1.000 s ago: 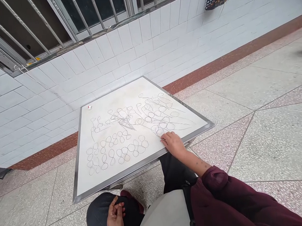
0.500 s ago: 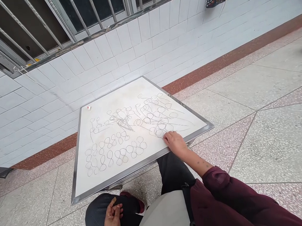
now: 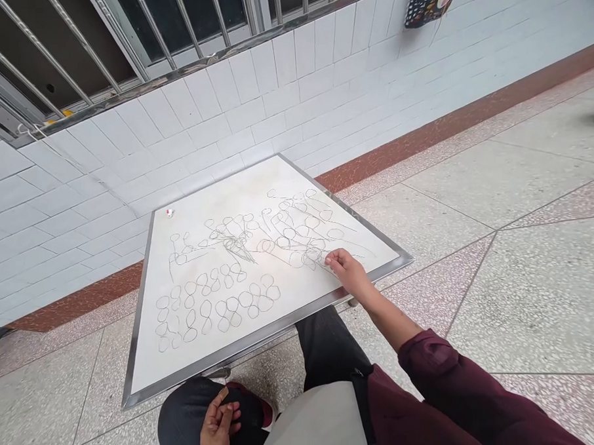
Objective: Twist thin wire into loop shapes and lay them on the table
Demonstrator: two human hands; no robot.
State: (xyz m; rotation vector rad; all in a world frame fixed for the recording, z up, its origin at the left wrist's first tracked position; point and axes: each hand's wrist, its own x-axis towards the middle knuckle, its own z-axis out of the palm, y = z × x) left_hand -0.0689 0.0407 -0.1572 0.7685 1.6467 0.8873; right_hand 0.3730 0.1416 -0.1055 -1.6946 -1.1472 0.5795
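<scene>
My right hand (image 3: pixel 345 269) is over the near right part of a white-topped table (image 3: pixel 300 304), its thumb and fingers pinched together. Whatever lies between the fingertips is too small to make out. Just beside them are thin dark loops (image 3: pixel 311 255), tangled and overlapping, some with long straight tails. Nearer the left side, rows of paired loops (image 3: pixel 229 314) shaped like figure eights are laid out. I cannot tell if they are wire or thread. My left hand (image 3: pixel 217 426) rests on my thigh, fingers loosely bent and apart, a tan strip at one fingertip, with nothing visibly held.
A small white and red item (image 3: pixel 170 213) sits at the table's far left corner. The table has a metal rim (image 3: pixel 267 332) and stands against a white tiled wall (image 3: pixel 213 111). Window bars (image 3: pixel 184 24) are above, and a patterned bag (image 3: pixel 430 3) hangs at upper right.
My right hand has lifted slightly, its fingers now drawn up into a pinch. The view has shifted a little, and my left hand keeps its pose on the thigh.
</scene>
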